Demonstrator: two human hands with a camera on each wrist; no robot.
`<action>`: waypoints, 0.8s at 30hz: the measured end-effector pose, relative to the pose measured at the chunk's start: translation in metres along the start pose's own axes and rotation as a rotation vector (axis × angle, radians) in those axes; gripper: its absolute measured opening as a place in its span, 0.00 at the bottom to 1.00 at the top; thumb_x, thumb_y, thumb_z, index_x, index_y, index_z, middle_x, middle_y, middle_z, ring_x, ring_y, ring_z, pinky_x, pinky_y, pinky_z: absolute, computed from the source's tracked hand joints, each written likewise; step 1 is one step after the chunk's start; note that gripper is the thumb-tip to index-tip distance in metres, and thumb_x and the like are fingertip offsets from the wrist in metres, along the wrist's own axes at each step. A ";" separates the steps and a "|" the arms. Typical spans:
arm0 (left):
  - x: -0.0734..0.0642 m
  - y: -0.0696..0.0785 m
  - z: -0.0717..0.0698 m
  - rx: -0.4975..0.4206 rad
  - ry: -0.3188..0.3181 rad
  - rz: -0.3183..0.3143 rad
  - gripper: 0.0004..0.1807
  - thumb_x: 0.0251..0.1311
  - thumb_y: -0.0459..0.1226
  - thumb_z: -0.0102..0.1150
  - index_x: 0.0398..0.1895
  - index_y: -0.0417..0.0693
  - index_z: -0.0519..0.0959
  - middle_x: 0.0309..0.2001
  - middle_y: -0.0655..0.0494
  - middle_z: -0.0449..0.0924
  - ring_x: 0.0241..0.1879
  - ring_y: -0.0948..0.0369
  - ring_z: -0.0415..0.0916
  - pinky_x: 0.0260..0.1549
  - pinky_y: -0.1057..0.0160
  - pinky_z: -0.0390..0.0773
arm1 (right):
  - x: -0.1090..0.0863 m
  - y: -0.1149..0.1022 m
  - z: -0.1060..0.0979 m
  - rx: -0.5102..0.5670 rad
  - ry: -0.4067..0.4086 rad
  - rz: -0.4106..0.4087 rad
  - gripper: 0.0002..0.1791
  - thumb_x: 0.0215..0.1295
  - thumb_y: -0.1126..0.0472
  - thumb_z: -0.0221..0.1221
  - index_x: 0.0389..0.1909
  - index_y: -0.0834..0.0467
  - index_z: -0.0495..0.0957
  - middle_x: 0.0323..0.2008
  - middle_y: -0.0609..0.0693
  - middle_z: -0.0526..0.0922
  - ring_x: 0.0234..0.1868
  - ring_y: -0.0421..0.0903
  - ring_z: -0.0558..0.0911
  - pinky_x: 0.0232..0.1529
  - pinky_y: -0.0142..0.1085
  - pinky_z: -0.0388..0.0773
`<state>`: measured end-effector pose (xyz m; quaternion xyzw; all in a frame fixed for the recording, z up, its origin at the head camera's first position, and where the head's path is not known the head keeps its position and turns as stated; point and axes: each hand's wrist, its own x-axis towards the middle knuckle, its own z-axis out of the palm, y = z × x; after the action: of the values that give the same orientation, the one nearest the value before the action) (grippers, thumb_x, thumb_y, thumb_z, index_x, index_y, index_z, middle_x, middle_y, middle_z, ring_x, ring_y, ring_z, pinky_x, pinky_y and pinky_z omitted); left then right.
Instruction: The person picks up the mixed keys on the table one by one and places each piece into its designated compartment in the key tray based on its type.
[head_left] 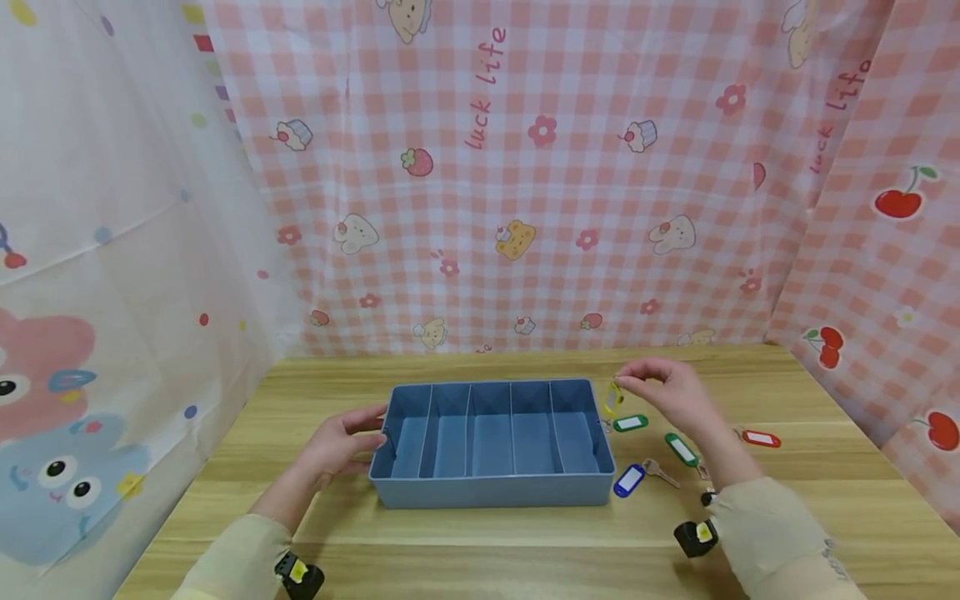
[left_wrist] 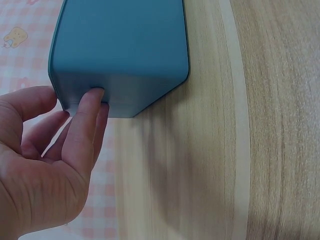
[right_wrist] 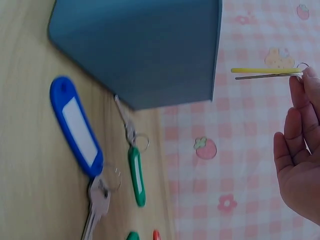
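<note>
A blue-grey tray [head_left: 491,492] with a row of several compartments stands on the table. My left hand [head_left: 339,446] is at its left end. In the left wrist view, straight fingertips [left_wrist: 90,102] touch the outside of the end wall, the thumb at the rim. Beside the tray's right end, my right hand [head_left: 671,396] pinches a yellow key tag [head_left: 612,402] by its ring. In the right wrist view, a key [right_wrist: 262,76] hangs alongside that yellow tag, raised above the table.
Right of the tray lie a blue key tag [head_left: 629,481] with its key [head_left: 662,473], a green key tag [head_left: 630,423] near the tray wall, another green tag [head_left: 681,450], and a red tag [head_left: 761,438] beyond my right wrist. A checked cloth [head_left: 480,183] hangs behind the table.
</note>
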<state>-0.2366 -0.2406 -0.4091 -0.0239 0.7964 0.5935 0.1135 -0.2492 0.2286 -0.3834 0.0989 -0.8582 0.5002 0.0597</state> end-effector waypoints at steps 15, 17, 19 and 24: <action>0.000 -0.002 0.000 0.009 -0.001 0.003 0.31 0.66 0.28 0.58 0.73 0.39 0.65 0.65 0.31 0.67 0.54 0.47 0.77 0.44 0.47 0.82 | 0.017 -0.026 0.039 0.048 -0.017 -0.124 0.09 0.66 0.55 0.65 0.38 0.58 0.86 0.37 0.49 0.84 0.42 0.49 0.77 0.45 0.43 0.74; -0.001 -0.001 0.000 0.013 -0.001 0.004 0.31 0.66 0.28 0.58 0.73 0.39 0.64 0.65 0.31 0.67 0.54 0.46 0.76 0.44 0.47 0.82 | 0.019 -0.029 0.044 0.058 -0.026 -0.132 0.09 0.66 0.56 0.65 0.38 0.58 0.86 0.37 0.49 0.84 0.42 0.49 0.77 0.44 0.43 0.75; -0.002 -0.001 0.000 0.011 -0.001 0.005 0.31 0.66 0.28 0.58 0.73 0.39 0.65 0.65 0.31 0.67 0.55 0.46 0.76 0.44 0.47 0.82 | 0.020 -0.033 0.050 0.075 -0.037 -0.135 0.09 0.66 0.56 0.66 0.38 0.59 0.86 0.37 0.50 0.84 0.41 0.49 0.77 0.44 0.43 0.75; -0.002 0.000 0.000 0.002 -0.008 0.004 0.31 0.66 0.28 0.58 0.73 0.39 0.64 0.65 0.30 0.66 0.54 0.47 0.76 0.45 0.46 0.81 | 0.022 -0.041 0.062 0.098 -0.053 -0.143 0.07 0.65 0.58 0.66 0.37 0.59 0.86 0.37 0.50 0.83 0.41 0.50 0.76 0.43 0.42 0.76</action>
<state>-0.2349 -0.2409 -0.4086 -0.0197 0.7966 0.5930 0.1154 -0.2617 0.1526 -0.3749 0.1759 -0.8247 0.5332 0.0678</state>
